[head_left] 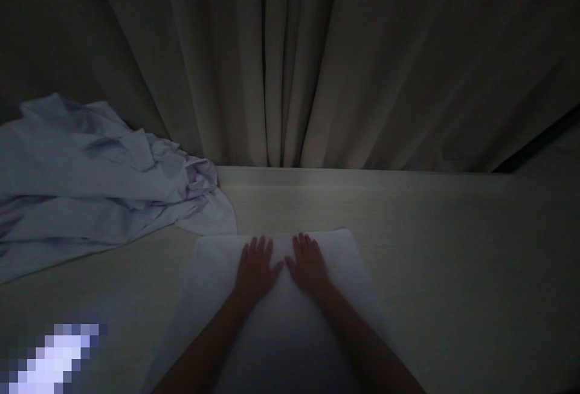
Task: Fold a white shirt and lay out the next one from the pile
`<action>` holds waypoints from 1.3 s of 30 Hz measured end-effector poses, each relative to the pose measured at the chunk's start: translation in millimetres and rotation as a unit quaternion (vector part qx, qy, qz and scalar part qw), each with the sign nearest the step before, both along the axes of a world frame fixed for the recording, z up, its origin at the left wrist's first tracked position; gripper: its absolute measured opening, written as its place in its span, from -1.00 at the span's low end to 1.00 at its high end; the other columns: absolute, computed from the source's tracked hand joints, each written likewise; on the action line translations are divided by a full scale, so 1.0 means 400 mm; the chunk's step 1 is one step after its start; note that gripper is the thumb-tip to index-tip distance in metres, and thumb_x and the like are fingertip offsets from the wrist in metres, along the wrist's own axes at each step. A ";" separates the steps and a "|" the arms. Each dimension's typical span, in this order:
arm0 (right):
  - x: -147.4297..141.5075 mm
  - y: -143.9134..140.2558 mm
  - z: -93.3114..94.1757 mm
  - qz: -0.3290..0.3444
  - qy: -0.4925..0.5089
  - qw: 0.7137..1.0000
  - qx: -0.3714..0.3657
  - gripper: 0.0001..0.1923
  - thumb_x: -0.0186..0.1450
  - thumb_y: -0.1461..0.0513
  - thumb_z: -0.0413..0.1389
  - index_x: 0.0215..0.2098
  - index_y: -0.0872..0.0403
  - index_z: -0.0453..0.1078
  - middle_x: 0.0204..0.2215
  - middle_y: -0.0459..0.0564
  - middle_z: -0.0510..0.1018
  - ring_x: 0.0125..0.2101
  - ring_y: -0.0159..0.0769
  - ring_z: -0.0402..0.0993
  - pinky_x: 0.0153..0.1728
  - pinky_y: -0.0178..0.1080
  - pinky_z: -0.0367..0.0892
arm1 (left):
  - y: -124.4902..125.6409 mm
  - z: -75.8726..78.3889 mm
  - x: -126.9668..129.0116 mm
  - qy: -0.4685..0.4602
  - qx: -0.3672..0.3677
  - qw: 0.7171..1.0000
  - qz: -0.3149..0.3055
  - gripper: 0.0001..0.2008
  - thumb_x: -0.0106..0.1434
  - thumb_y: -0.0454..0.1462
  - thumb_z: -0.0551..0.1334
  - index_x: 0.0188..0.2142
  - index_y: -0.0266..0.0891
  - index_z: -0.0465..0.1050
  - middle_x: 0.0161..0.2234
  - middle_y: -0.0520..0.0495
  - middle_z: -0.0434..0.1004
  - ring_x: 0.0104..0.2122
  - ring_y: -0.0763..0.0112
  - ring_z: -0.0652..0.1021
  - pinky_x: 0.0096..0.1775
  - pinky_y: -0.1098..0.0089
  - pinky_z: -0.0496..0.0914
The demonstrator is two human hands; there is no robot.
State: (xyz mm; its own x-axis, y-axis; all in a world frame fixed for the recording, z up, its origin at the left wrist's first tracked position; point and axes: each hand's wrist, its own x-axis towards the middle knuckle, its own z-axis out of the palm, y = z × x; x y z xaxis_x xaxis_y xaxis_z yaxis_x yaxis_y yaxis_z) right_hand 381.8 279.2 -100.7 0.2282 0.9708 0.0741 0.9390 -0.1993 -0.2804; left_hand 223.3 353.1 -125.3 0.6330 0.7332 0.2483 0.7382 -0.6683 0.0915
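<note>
A white cloth [281,333] is spread smooth and flat on the pale surface below me, its far edge running straight across. My left hand [257,268] lies palm down on it near that far edge, fingers spread. Beside it, my right hand [309,262] also rests flat on the cloth, fingers stretched forward and a little apart. The two thumbs point toward each other with a small gap between them. Neither hand grips anything. The cloth's near end runs out of view under my forearms.
A crumpled heap of pale fabric [113,182] lies at the left, its tip close to the cloth's far left corner. Long beige curtains [235,67] hang behind a low pale ledge [362,177]. Pale flooring [453,285] extends to the right. A pixelated bright patch covers the lower left.
</note>
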 end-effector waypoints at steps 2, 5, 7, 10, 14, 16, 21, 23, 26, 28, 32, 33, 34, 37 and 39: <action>0.003 -0.001 -0.003 0.001 -0.004 1.000 0.000 -0.33 0.34 -0.01 -0.17 0.29 0.21 -0.01 0.30 0.23 0.01 0.30 0.00 -0.13 0.27 0.06 -0.19 | 0.003 -0.004 -0.003 0.001 -0.005 1.000 0.000 -0.32 0.28 0.07 -0.14 0.23 -0.30 0.12 0.26 -0.30 0.13 0.26 -0.07 0.11 0.23 -0.04 -0.04; 0.004 -0.003 -0.004 0.002 -0.017 1.000 0.006 -0.36 0.34 -0.01 -0.18 0.30 0.12 -0.02 0.30 0.20 0.03 0.29 0.01 -0.11 0.26 0.08 -0.17 | 0.005 -0.007 -0.004 -0.005 -0.005 1.000 0.006 -0.33 0.28 0.08 -0.12 0.23 -0.26 0.14 0.25 -0.28 0.15 0.25 -0.08 0.13 0.22 -0.05 -0.04; 0.003 -0.003 -0.007 -0.002 -0.031 0.999 0.010 -0.38 0.34 -0.02 -0.18 0.30 0.05 -0.01 0.30 0.17 0.04 0.29 0.01 -0.10 0.25 0.09 -0.16 | 0.005 -0.011 -0.002 -0.011 0.004 1.000 0.007 -0.34 0.27 0.09 -0.10 0.23 -0.22 0.13 0.25 -0.28 0.17 0.24 -0.09 0.14 0.21 -0.07 -0.03; 0.002 0.000 -0.013 -0.008 -0.045 0.999 0.014 -0.39 0.34 -0.03 -0.18 0.28 0.02 0.04 0.30 0.16 0.06 0.29 -0.01 -0.09 0.25 0.07 -0.17 | 0.003 -0.014 0.000 -0.020 0.025 0.999 0.005 -0.36 0.26 0.07 -0.06 0.22 -0.19 0.15 0.24 -0.29 0.18 0.24 -0.09 0.16 0.20 -0.09 -0.01; 0.001 0.002 -0.018 -0.015 -0.052 0.998 0.014 -0.39 0.34 -0.04 -0.19 0.27 0.02 0.06 0.29 0.14 0.07 0.28 -0.03 -0.08 0.25 0.05 -0.19 | -0.004 -0.007 0.001 -0.026 0.040 0.999 0.009 -0.39 0.27 0.05 -0.06 0.20 -0.22 0.19 0.23 -0.30 0.20 0.23 -0.09 0.18 0.20 -0.09 -0.01; 0.000 -0.001 -0.018 -0.014 -0.056 0.998 0.019 -0.39 0.34 -0.05 -0.22 0.27 0.03 0.05 0.29 0.14 0.07 0.28 -0.03 -0.08 0.25 0.05 -0.19 | -0.007 -0.004 0.000 -0.025 0.044 0.999 0.010 -0.39 0.27 0.05 -0.06 0.20 -0.22 0.19 0.23 -0.29 0.20 0.22 -0.09 0.18 0.20 -0.09 -0.01; -0.001 -0.004 -0.024 -0.010 -0.064 0.998 0.025 -0.39 0.34 -0.04 -0.21 0.27 0.03 0.05 0.29 0.16 0.07 0.28 -0.01 -0.05 0.24 0.04 -0.17 | -0.005 -0.019 -0.003 -0.027 0.056 0.998 0.011 -0.39 0.27 0.05 -0.06 0.20 -0.21 0.20 0.22 -0.28 0.21 0.22 -0.09 0.18 0.20 -0.08 0.00; -0.002 0.001 -0.023 -0.012 -0.066 0.997 0.025 -0.39 0.34 -0.04 -0.21 0.28 0.03 0.05 0.29 0.16 0.07 0.27 -0.01 -0.04 0.24 0.03 -0.17 | -0.001 -0.024 0.002 -0.029 0.058 0.998 0.016 -0.39 0.27 0.04 -0.05 0.20 -0.22 0.19 0.22 -0.28 0.21 0.23 -0.08 0.18 0.20 -0.07 0.00; -0.004 0.003 -0.001 -0.008 -0.069 0.997 0.017 -0.37 0.35 -0.05 -0.24 0.28 0.07 0.03 0.29 0.17 0.07 0.28 -0.01 -0.08 0.25 0.06 -0.20 | 0.004 -0.004 0.010 -0.009 0.048 0.999 0.007 -0.39 0.28 0.04 -0.06 0.19 -0.24 0.21 0.22 -0.30 0.21 0.23 -0.11 0.16 0.19 -0.11 -0.03; -0.004 -0.019 0.029 -0.012 -0.070 0.997 0.012 -0.32 0.34 -0.07 -0.23 0.30 0.11 -0.01 0.30 0.19 0.04 0.29 0.02 -0.12 0.25 0.09 -0.21 | -0.003 0.033 -0.003 0.004 0.040 0.999 0.014 -0.37 0.27 0.05 -0.06 0.20 -0.27 0.19 0.22 -0.32 0.21 0.23 -0.15 0.15 0.19 -0.15 -0.06; 0.014 -0.177 0.079 -0.052 -0.084 0.995 0.031 -0.34 0.34 0.01 -0.16 0.31 0.14 -0.07 0.30 0.19 0.03 0.29 -0.02 -0.09 0.24 0.02 -0.13 | -0.071 0.133 -0.143 0.003 0.013 0.998 0.054 -0.41 0.28 -0.04 -0.04 0.24 -0.23 0.10 0.25 -0.27 0.16 0.25 -0.07 0.13 0.19 -0.08 0.02; 0.023 -0.239 0.083 -0.062 -0.090 0.993 0.036 -0.37 0.34 0.05 -0.16 0.30 0.16 -0.03 0.29 0.20 0.06 0.28 -0.03 -0.06 0.24 0.00 -0.10 | -0.102 0.153 -0.205 0.001 0.005 0.998 0.060 -0.42 0.28 -0.05 -0.05 0.24 -0.21 0.11 0.26 -0.25 0.14 0.26 -0.02 0.13 0.20 -0.05 0.03; 0.033 -0.306 0.083 -0.077 -0.097 0.991 0.042 -0.40 0.33 0.07 -0.16 0.28 0.16 0.02 0.28 0.21 0.10 0.27 -0.03 -0.03 0.24 0.01 -0.09 | -0.136 0.169 -0.276 0.008 -0.005 0.998 0.064 -0.42 0.28 -0.06 -0.06 0.24 -0.21 0.11 0.27 -0.23 0.12 0.26 0.00 0.11 0.20 -0.04 0.03; 0.065 -0.512 0.075 -0.112 -0.108 0.987 0.049 -0.47 0.32 0.12 -0.14 0.21 0.14 0.16 0.25 0.22 0.16 0.25 0.01 0.02 0.21 0.07 -0.04 | -0.246 0.182 -0.504 0.030 -0.064 0.986 0.148 -0.45 0.22 -0.15 -0.05 0.11 -0.39 0.30 0.20 -0.38 0.24 0.21 -0.07 0.22 0.17 -0.02 0.10; 0.084 -0.629 0.075 -0.156 -0.078 0.984 0.039 -0.49 0.31 0.12 -0.12 0.16 0.15 0.22 0.20 0.24 0.25 0.21 0.00 0.11 0.18 0.03 0.04 | -0.308 0.172 -0.632 0.028 -0.143 0.973 0.180 -0.48 0.17 -0.16 -0.04 0.05 -0.34 0.38 0.17 -0.36 0.29 0.15 -0.12 0.31 0.10 -0.06 0.20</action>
State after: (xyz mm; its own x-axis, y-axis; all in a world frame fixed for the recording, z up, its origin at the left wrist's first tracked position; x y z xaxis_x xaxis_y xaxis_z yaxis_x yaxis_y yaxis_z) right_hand 415.5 27.5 -70.9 0.4948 0.8447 0.2042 0.8680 -0.4689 -0.1637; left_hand -29.5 230.1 -56.5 0.3297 0.9437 -0.0265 0.9286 -0.3192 0.1892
